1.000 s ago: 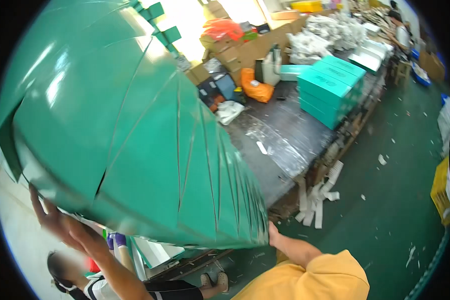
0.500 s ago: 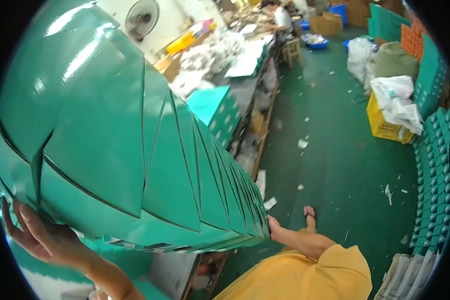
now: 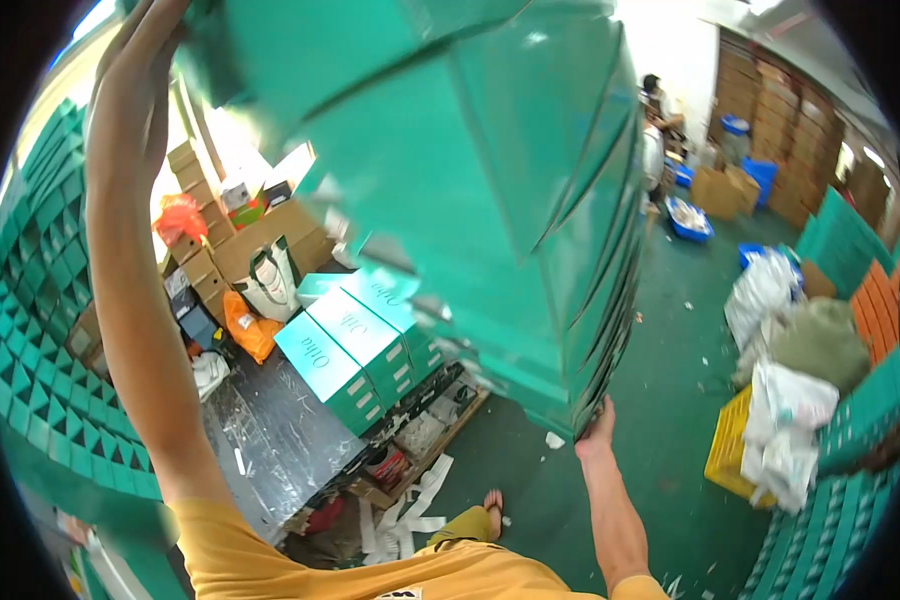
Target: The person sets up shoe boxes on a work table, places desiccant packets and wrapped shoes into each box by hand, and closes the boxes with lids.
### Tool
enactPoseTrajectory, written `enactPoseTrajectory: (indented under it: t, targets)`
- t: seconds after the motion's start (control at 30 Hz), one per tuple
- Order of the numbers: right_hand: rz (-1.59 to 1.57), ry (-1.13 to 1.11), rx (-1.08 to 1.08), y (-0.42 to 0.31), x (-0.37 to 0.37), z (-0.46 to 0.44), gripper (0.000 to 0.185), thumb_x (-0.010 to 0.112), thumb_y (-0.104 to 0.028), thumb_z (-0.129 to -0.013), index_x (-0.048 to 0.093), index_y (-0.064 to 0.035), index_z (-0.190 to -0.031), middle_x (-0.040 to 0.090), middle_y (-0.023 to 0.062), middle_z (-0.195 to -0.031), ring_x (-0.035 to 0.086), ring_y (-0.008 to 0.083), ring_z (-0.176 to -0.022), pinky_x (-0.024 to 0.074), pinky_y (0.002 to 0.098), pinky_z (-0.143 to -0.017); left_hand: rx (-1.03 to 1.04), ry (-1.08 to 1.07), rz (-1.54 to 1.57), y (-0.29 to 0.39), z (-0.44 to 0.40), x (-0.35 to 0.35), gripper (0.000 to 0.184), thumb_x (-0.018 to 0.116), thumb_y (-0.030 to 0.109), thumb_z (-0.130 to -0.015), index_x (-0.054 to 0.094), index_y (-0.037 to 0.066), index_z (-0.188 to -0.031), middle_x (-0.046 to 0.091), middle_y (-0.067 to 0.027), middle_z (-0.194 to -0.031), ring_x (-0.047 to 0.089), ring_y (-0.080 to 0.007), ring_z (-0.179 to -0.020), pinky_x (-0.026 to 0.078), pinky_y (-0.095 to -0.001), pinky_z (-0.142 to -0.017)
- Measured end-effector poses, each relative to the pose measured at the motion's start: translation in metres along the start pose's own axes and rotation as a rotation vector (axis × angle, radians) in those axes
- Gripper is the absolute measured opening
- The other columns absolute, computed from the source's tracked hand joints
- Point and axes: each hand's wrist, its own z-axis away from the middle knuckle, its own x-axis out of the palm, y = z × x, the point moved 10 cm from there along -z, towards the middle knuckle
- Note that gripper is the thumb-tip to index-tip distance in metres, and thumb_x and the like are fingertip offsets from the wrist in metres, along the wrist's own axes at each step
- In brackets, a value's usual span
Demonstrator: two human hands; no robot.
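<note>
A long stack of nested green cardboard boxes slants across the upper middle of the view, raised off the floor and blurred by motion. At its lower end my right hand grips the underside edge, fingers partly hidden behind the cardboard. My left arm reaches up to the stack's upper end. There my left hand is against the cardboard, its fingertips cut off or hidden at the frame's top. Below the stack, green lidded boxes with printed lettering stand side by side on a dark worktable.
More green box stacks rise at the left and lower right. A yellow crate bears white sacks. An orange bag and a tote bag lie on the table. Paper scraps litter the green floor. People sit farther back.
The stack has swung up and to the right, now more upright. My left hand has risen from lower left to the top; my right hand still holds the lower end. The view has turned left.
</note>
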Motion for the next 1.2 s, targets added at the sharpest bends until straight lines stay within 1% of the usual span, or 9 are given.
enactPoseTrajectory:
  t: [0.1,0.2,0.4,0.5,0.7,0.9,1.07,1.13,1.2]
  targets:
    - [0.041,-0.009,-0.094,-0.039,0.065,-0.104,0.055,0.056,-0.055,-0.093,0.053,-0.0110,-0.126,0.063,0.0114,-0.124,0.061,0.0300,-0.114,0.0485,0.0451,-0.100,0.158,-0.209,-0.247,-0.059,-0.008,0.068,0.049,0.049,0.033,-0.104,0.050,-0.002,-0.139,0.057,-0.0041,-0.132,0.051,-0.0144,-0.119,0.036,-0.0291,-0.104]
    - [-0.001,-0.141,-0.107,-0.051,0.159,-0.211,0.054,0.056,-0.053,-0.093,0.054,-0.0112,-0.127,0.063,0.0102,-0.125,0.061,0.0301,-0.114,0.0493,0.0457,-0.100,0.274,-0.169,-0.422,-0.141,-0.047,0.072,0.058,0.054,0.052,-0.099,0.062,-0.001,-0.121,0.061,-0.0067,-0.108,0.050,-0.0186,-0.100,0.036,-0.0326,-0.093]
    - [0.128,-0.353,0.048,-0.016,0.358,-0.379,0.044,0.053,-0.052,-0.095,0.057,-0.0121,-0.115,0.063,0.0082,-0.122,0.062,0.0278,-0.112,0.0511,0.0436,-0.097,0.314,-0.174,-0.722,-0.270,-0.093,0.088,0.052,0.060,0.045,-0.097,0.063,-0.001,-0.120,0.064,-0.0091,-0.106,0.056,-0.0187,-0.095,0.044,-0.0308,-0.087]
    - [0.286,-0.324,0.225,0.044,0.446,-0.436,0.047,0.051,-0.053,-0.096,0.055,-0.0112,-0.116,0.062,0.0157,-0.122,0.062,0.0310,-0.112,0.0518,0.0452,-0.096,0.315,-0.156,-0.928,-0.321,-0.108,0.092,0.050,0.061,0.044,-0.096,0.063,-0.001,-0.118,0.064,-0.0107,-0.106,0.058,-0.0201,-0.094,0.046,-0.0314,-0.086]
    - [0.342,-0.738,0.597,0.231,0.614,-0.540,0.054,0.052,-0.052,-0.097,0.052,-0.0092,-0.130,0.063,0.0155,-0.122,0.061,0.0318,-0.114,0.0497,0.0463,-0.099,0.298,-0.103,-1.389,-0.426,-0.119,0.112,0.047,0.063,0.041,-0.095,0.065,-0.002,-0.113,0.065,-0.0139,-0.106,0.060,-0.0229,-0.094,0.049,-0.0327,-0.086]
    - [0.566,-0.768,0.988,0.385,0.692,-0.557,0.055,0.049,-0.049,-0.098,0.050,-0.0084,-0.136,0.061,0.0172,-0.127,0.063,0.0325,-0.112,0.0499,0.0457,-0.098,0.293,-0.060,-1.870,-0.543,-0.147,0.138,0.044,0.065,0.039,-0.094,0.066,-0.003,-0.108,0.066,-0.0170,-0.106,0.063,-0.0258,-0.094,0.052,-0.0339,-0.085]
    - [0.778,-0.834,1.005,0.549,0.705,-0.627,0.071,0.051,-0.054,-0.096,0.051,0.0022,-0.139,0.057,0.0173,-0.136,0.057,0.0278,-0.121,0.0433,0.0396,-0.103,0.322,-0.060,-2.156,-0.640,-0.165,0.151,0.041,0.067,0.036,-0.093,0.067,-0.003,-0.104,0.066,-0.0197,-0.106,0.065,-0.0282,-0.093,0.054,-0.0350,-0.085]
    - [1.084,-0.953,0.887,0.572,0.713,-0.640,0.071,0.047,-0.056,-0.098,0.054,0.0031,-0.137,0.055,0.0185,-0.139,0.056,0.0292,-0.123,0.0424,0.0404,-0.103,0.170,-0.039,-2.015,-0.688,-0.153,0.118,0.039,0.074,0.027,-0.090,0.065,-0.006,-0.107,0.070,-0.0205,-0.111,0.070,-0.0264,-0.100,0.058,-0.0317,-0.090]
    - [1.139,-1.075,0.771,0.621,0.709,-0.665,0.073,0.043,-0.057,-0.099,0.054,0.0047,-0.135,0.056,0.0194,-0.138,0.056,0.0305,-0.123,0.0420,0.0411,-0.103,0.004,-0.115,-2.245,-0.732,-0.117,0.080,0.047,0.073,0.030,-0.091,0.061,-0.004,-0.121,0.069,-0.0143,-0.104,0.066,-0.0218,-0.094,0.054,-0.0312,-0.086]
